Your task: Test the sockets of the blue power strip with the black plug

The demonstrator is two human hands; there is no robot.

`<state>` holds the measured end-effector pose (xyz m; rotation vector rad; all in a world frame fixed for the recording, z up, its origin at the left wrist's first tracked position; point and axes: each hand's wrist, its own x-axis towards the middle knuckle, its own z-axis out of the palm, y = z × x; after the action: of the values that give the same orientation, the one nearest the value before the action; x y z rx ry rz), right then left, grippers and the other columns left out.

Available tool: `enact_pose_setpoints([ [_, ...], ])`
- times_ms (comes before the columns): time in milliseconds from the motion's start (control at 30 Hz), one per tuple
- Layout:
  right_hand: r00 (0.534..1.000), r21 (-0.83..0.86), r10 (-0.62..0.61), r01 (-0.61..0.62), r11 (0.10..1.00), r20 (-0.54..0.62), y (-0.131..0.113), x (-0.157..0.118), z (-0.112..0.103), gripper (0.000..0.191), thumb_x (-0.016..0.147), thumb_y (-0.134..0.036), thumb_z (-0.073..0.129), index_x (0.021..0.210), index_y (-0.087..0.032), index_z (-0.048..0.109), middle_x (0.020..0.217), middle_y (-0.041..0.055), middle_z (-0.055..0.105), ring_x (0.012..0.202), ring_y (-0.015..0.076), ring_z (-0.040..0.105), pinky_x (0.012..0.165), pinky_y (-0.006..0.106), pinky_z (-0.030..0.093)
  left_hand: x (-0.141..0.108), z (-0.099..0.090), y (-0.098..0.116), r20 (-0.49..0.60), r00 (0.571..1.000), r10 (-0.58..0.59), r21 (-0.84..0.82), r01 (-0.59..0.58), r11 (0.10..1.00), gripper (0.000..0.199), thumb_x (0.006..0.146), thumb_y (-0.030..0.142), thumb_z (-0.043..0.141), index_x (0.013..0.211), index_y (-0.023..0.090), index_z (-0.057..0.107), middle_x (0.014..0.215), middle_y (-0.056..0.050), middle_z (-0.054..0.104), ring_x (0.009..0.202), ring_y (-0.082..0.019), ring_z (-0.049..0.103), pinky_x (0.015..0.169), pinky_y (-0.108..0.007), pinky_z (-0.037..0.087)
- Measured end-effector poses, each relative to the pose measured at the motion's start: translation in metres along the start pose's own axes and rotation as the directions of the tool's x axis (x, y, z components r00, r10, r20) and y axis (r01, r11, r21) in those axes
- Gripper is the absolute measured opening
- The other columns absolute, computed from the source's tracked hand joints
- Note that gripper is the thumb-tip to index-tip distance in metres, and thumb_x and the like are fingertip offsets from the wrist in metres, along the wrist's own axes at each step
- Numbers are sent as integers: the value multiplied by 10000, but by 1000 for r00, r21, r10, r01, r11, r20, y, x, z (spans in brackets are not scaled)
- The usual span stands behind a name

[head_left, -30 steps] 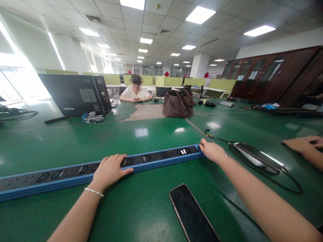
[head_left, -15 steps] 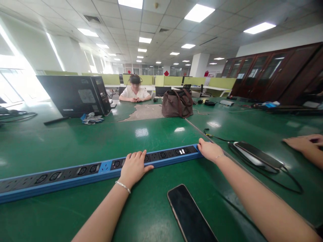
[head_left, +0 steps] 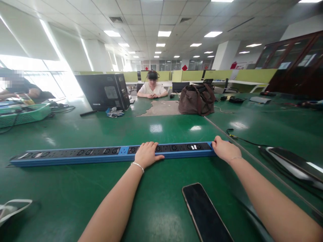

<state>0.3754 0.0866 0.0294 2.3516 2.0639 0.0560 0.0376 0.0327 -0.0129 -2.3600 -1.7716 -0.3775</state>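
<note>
2 hands (head_left: 146,154) (head_left: 225,150) grip the blue socket strip (head_left: 111,154): left across, right seemingly round its end.

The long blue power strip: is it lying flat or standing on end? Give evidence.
Flat: the long blue power strip stretches along the glossy green tabletop, its sockets facing up.

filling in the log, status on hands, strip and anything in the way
Left hand resting on power strip, right hand curled at its right end. Strip lying on table. Phone on near side, not touching strip.
</note>
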Motion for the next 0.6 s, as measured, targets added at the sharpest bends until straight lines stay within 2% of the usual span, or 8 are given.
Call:
enact_pose_setpoints([
  [200, 1000, 46, 2, -3, 999, 31, -1, 4, 4, 347, 857, -391, 234, 980, -195, 492, 833, 182, 624, 686, 277, 598, 599, 368, 390, -3, -1, -7, -1, 1000, -17, -16, 17, 1000, 724, 710, 705, 406, 1199, 176, 470, 1111, -111, 558, 1046, -259, 483, 912, -385, 327],
  [400, 999, 79, -10, 6, 997, 47, -10, 16, 13, 318, 841, -410, 247, 922, -209, 480, 798, 237, 607, 599, 279, 577, 555, 380, 326, -10, -2, -25, -24, 999, -24, 1, 24, 1000, 751, 677, 744, 394, 1171, 186, 482, 1054, -89, 567, 999, -250, 503, 894, -384, 339],
  [533, 994, 89, 0, -10, 996, 110, -9, 28, 23, 241, 816, -401, 306, 846, -242, 484, 746, 216, 606, 529, 239, 553, 575, 389, 298, -11, 1, -30, -41, 999, -33, -1, 33, 999, 776, 667, 770, 355, 1146, 176, 492, 1022, -90, 566, 971, -251, 507, 874, -391, 343],
  [600, 997, 117, 9, -18, 993, 78, -3, 34, 32, 170, 782, -389, 383, 774, -254, 486, 658, 183, 600, 491, 217, 538, 580, 382, 291, -10, 4, -30, -49, 998, -36, -7, 36, 999, 791, 657, 784, 337, 1139, 176, 493, 1017, -92, 564, 963, -252, 506, 869, -397, 340],
])
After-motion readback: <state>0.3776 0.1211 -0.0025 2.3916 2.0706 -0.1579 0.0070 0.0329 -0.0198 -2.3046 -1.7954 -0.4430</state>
